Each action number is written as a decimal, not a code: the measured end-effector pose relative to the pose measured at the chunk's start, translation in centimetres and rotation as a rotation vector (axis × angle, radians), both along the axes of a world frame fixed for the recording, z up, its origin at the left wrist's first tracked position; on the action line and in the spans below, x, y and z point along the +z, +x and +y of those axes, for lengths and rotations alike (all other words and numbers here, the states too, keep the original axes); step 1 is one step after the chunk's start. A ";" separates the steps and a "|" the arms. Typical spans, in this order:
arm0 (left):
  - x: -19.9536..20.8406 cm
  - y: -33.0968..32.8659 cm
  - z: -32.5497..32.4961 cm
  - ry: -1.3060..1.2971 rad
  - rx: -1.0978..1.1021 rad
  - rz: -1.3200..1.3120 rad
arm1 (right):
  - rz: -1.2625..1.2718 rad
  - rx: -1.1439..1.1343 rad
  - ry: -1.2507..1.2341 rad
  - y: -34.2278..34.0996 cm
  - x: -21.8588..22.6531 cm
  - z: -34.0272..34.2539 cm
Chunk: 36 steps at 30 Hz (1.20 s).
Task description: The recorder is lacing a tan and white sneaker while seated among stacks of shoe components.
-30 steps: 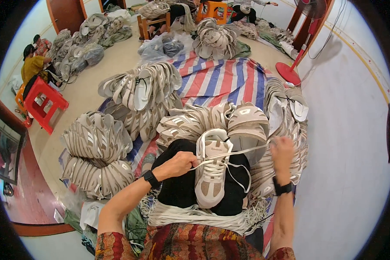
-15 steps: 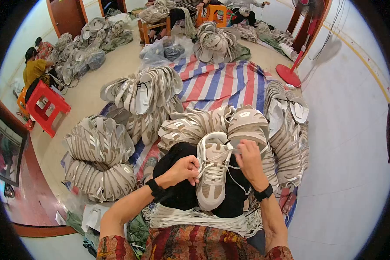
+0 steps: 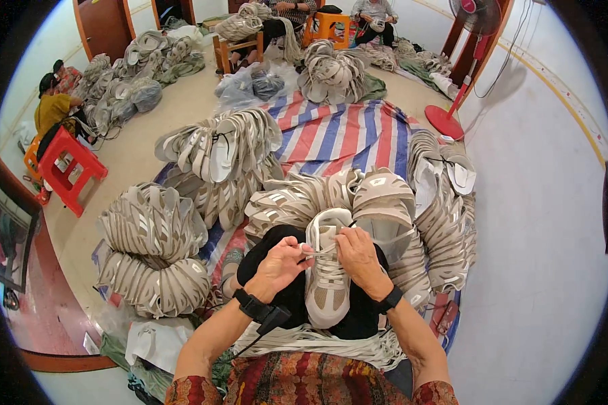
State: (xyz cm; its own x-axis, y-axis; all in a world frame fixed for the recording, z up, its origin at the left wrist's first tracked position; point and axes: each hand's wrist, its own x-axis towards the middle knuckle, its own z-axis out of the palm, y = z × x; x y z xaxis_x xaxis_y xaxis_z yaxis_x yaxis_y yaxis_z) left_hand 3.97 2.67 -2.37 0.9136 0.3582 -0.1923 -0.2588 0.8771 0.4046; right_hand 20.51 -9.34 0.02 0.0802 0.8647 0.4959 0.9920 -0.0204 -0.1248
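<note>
A beige and white sneaker upper rests on my lap, toe pointing toward me, with white laces across its front. My left hand is at its left side, thumb and forefinger pinched on a white shoelace. Over the upper's right edge, near the top eyelets, my right hand has its fingers bent and pressed together; whatever lies in them is hidden. A bundle of loose white laces lies across my lap below the toe.
Stacked shoe uppers surround me: a left pile, a pile beyond it and a right pile. A striped sheet covers the floor ahead. Near the right wall stands a red fan. Other people sit farther back, near a red stool.
My right hand has come down and left onto the upper's edge. The left hand has risen slightly, keeping its pinch on the lace. The view has shifted a little.
</note>
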 end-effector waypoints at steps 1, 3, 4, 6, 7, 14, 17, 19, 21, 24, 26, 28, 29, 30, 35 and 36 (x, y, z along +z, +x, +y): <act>0.1 0.0 -0.1 -0.048 0.031 0.011 | -0.001 -0.002 -0.001 0.1 -0.1 -0.1; -0.1 -0.4 0.3 0.047 0.012 0.178 | -0.087 -0.001 0.019 0.2 -0.1 -0.2; -0.1 -0.5 0.4 0.143 -0.005 0.345 | -0.089 -0.002 0.019 0.5 0.2 -0.4; 0.7 -0.6 0.3 0.290 0.022 0.434 | -0.188 -0.155 -0.082 2.0 1.1 -0.9; 1.1 -0.6 0.1 0.434 0.054 0.524 | -0.059 -0.248 0.087 3.2 1.5 -1.5; 2.7 4.5 0.4 1.785 0.574 0.328 | 1.206 -0.177 0.005 4.4 3.5 -5.0; 3.1 7.3 0.2 1.961 0.453 0.219 | 1.523 -0.142 -0.074 4.7 4.6 -5.6; 2.2 8.3 -0.1 2.033 0.400 0.195 | 1.243 -0.128 -0.198 5.2 4.4 -6.0; 1.9 8.7 -0.6 2.141 0.364 0.186 | 0.831 -0.182 -0.352 4.7 3.4 -6.2; 2.3 8.6 -1.2 2.278 0.241 0.197 | 0.681 0.068 -0.196 4.3 2.0 -5.2; 2.1 8.6 -1.8 2.300 0.268 0.115 | 0.623 0.110 -0.127 4.8 0.2 -4.7; 2.0 8.5 -1.7 2.326 0.302 0.042 | 0.441 0.086 -0.229 5.3 -0.3 -4.3; 2.0 8.6 -1.6 2.329 0.268 0.046 | 0.447 0.082 -0.220 5.4 -0.5 -4.2; 1.9 8.6 -1.6 2.331 0.234 0.056 | 0.439 0.085 -0.198 5.4 -0.7 -4.1; 1.3 8.7 -1.6 2.412 0.156 0.058 | 0.484 0.095 -0.182 5.8 -1.4 -4.0; 1.4 8.8 -1.7 2.435 0.143 0.061 | 0.537 0.122 -0.150 5.8 -1.4 -4.0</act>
